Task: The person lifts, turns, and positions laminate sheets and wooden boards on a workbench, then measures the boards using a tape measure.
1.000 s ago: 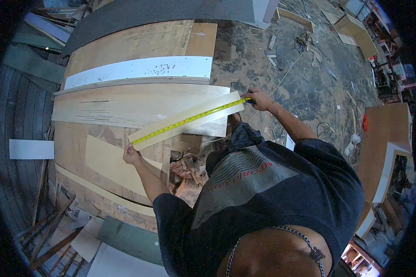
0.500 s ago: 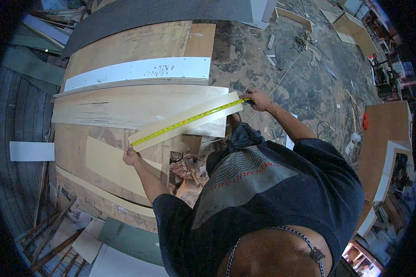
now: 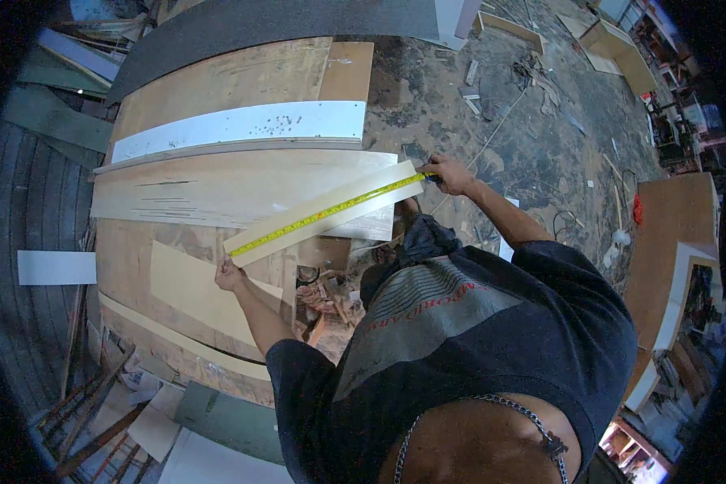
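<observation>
The left hand (image 3: 228, 276) pinches the yellow tape measure (image 3: 327, 214) at the pale wood strip (image 3: 355, 211)'s seven-o'clock end; the right hand (image 3: 448, 173) grips its far end at two o'clock. The blade looks light, springy and slippery, best held at both ends.

A white board (image 3: 242, 127) lies beside grey sheeting (image 3: 274, 22)

Bare plywood (image 3: 218, 189) beyond strip; scrap pile (image 3: 327, 294) blocks near side.
</observation>
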Demonstrator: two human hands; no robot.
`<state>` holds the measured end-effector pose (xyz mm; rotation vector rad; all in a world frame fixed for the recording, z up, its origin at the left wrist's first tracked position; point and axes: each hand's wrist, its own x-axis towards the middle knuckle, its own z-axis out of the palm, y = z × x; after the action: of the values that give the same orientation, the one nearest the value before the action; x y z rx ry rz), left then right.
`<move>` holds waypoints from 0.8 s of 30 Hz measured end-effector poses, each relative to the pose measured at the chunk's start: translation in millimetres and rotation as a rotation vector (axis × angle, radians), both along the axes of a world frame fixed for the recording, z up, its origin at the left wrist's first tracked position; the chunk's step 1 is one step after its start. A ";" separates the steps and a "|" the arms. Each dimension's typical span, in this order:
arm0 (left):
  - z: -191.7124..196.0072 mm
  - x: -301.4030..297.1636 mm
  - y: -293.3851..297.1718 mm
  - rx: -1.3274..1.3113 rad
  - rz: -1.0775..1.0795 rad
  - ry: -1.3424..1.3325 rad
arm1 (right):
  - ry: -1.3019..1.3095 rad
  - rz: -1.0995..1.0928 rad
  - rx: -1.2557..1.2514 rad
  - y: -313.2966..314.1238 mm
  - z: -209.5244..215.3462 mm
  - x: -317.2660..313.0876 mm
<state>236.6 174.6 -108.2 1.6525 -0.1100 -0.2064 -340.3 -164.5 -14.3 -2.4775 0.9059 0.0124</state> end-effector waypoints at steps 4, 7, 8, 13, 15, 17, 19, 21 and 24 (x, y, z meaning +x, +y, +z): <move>3.0 -7.5 -2.3 -0.087 0.042 0.012 | -0.026 0.009 -0.005 1.1 3.3 -1.9; 1.9 -9.1 -3.2 -0.091 -0.004 -0.070 | -0.027 0.028 -0.015 1.3 6.1 -1.2; 0.7 -8.8 -3.4 -0.091 -0.003 -0.069 | -0.014 0.011 -0.003 2.1 7.7 0.1; -5.1 6.5 4.0 -0.066 -0.019 -0.047 | -0.047 0.031 -0.003 -0.3 1.9 0.9; -7.0 7.7 6.3 -0.125 -0.025 -0.024 | -0.034 0.006 0.037 1.9 3.2 3.9; -6.7 3.3 4.5 -0.183 -0.036 0.004 | -0.013 0.010 0.029 3.8 8.4 5.1; -3.1 -2.6 2.8 -0.073 0.030 -0.054 | 0.007 0.014 0.020 5.6 13.8 5.2; 3.0 -17.9 -11.9 -0.039 0.013 -0.033 | 0.071 -0.006 0.041 5.4 14.8 1.0; 7.4 -0.8 11.5 -0.011 0.041 -0.127 | -0.044 0.036 -0.013 1.0 -3.6 5.6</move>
<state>235.8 186.1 -100.8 1.6545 -0.1727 -0.0697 -334.7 -163.5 -17.9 -2.4956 0.8456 -0.0352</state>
